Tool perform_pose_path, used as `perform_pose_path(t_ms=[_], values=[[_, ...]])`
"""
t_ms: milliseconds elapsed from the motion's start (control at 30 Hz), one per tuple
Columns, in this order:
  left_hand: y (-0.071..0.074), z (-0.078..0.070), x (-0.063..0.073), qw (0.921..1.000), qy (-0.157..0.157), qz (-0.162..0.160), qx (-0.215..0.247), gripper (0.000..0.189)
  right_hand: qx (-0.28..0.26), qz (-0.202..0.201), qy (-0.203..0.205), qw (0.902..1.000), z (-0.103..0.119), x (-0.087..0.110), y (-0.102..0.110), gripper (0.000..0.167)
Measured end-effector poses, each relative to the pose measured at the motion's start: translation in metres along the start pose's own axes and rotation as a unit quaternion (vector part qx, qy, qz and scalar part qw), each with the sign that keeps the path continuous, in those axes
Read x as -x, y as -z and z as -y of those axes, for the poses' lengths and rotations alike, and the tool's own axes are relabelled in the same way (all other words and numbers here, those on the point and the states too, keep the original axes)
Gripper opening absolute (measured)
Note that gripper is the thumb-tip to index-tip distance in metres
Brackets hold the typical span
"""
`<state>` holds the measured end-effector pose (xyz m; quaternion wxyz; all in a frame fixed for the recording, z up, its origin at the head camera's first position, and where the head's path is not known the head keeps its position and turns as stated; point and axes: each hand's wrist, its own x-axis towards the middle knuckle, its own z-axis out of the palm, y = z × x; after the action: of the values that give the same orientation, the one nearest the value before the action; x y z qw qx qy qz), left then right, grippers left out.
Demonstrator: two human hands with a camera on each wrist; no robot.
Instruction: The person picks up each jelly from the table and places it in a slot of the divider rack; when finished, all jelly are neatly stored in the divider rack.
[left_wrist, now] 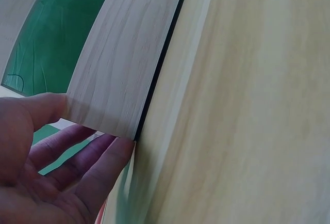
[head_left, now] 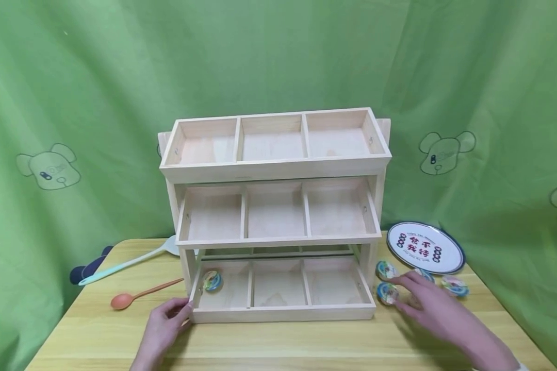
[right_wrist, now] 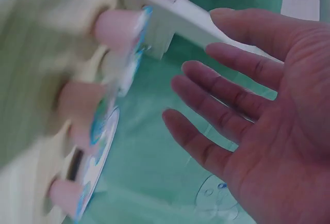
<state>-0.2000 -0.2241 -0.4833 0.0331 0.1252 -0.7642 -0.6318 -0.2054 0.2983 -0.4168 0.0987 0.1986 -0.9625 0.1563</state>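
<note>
A pale wooden three-tier rack (head_left: 278, 314) stands mid-table, each tier split into three compartments. My left hand (head_left: 164, 324) grips the left front corner of its lowest tray, thumb on the upper edge and fingers at the lower one in the left wrist view. One jelly cup (head_left: 212, 281) with a printed lid sits in that tray's left compartment. Right of the rack, my right hand (head_left: 433, 309) hovers over several similar pink jelly cups (right_wrist: 117, 29), its fingers spread and nothing held. Nearest its fingertips is a jelly cup (head_left: 386, 293) beside the tray; the hand partly hides others.
A white oval plate (head_left: 424, 247) with a dark rim and red characters lies behind the cups. On the left are an orange spoon (head_left: 122, 301) and a pale turquoise-handled utensil (head_left: 130, 262), its head partly behind the rack. Green curtain (head_left: 278, 51) surrounds the table.
</note>
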Motion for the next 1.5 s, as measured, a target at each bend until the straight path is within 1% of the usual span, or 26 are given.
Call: perform_pose_path(t_ms=[133, 367, 567, 733, 900, 1267, 1367, 1500], values=[[-0.001, 0.001, 0.000, 0.9999, 0.003, 0.000, 0.012, 0.028, 0.017, -0.012, -0.005, 0.9998, -0.013, 0.008, -0.002, 0.046], [-0.001, 0.001, 0.000, 0.9998, 0.002, -0.002, 0.022, 0.029, 0.029, -0.001, -0.020, 0.9994, -0.029, 0.014, -0.009, 0.042], [-0.001, 0.002, 0.000, 0.9998, 0.003, 0.000, 0.019, 0.031, 0.050, 0.006, -0.023, 0.9985, -0.037, 0.015, -0.014, 0.046], [0.000, 0.004, 0.001, 0.9998, 0.010, 0.000, 0.019, 0.030, 0.055, 0.012, -0.022, 0.9982, -0.042, 0.017, -0.018, 0.048], [0.000, 0.004, -0.001, 0.9998, 0.001, 0.006, 0.018, 0.032, 0.053, 0.013, -0.023, 0.9983, -0.045, 0.017, -0.020, 0.049], [0.001, 0.004, -0.003, 0.9999, 0.000, 0.006, 0.015, 0.032, 0.065, 0.007, -0.015, 0.9978, -0.049, 0.013, -0.022, 0.043], [0.001, 0.004, -0.003, 0.9999, 0.000, 0.005, 0.013, 0.031, 0.066, 0.009, -0.022, 0.9976, -0.049, 0.012, -0.022, 0.045], [0.001, 0.003, -0.003, 0.9999, -0.001, 0.005, 0.011, 0.031, 0.062, 0.021, -0.041, 0.9970, -0.048, 0.011, -0.021, 0.048]])
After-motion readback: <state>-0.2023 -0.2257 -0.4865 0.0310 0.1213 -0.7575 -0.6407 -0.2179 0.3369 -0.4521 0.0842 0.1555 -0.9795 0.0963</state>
